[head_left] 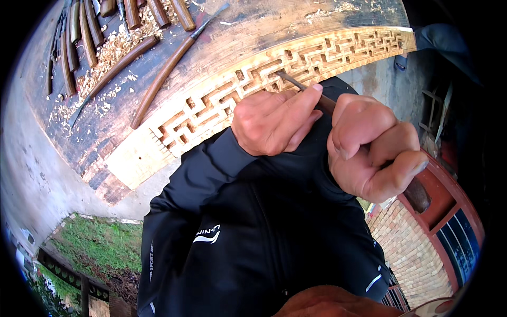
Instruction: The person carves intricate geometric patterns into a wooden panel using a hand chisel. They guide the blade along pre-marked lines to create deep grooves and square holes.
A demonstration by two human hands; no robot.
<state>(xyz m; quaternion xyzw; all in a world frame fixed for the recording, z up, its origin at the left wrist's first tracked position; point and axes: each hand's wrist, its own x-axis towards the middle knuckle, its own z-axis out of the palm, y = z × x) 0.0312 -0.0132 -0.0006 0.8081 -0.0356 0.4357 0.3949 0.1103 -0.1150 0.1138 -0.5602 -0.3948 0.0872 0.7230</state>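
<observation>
A long pale wooden board (pixel 134 158), carved with a maze-like fretwork, lies along the workbench's near edge. A chisel (pixel 291 79) with a dark handle slants down into the carving right of the board's middle. My left hand (pixel 274 121) rests at the board's near edge, its fingers closed on the chisel just above the blade. Higher on the tool, my right hand (pixel 372 148) is curled round the handle, most of which is hidden by the fingers.
The scuffed wooden bench (pixel 79 148) holds several wood-handled carving tools (pixel 166 74) and heaps of curled shavings (pixel 121 53) at upper left. Someone's dark trouser leg (pixel 443 53) shows at upper right. Grass (pixel 95 243), paving and a red-framed window (pixel 449 227) surround the lower edges.
</observation>
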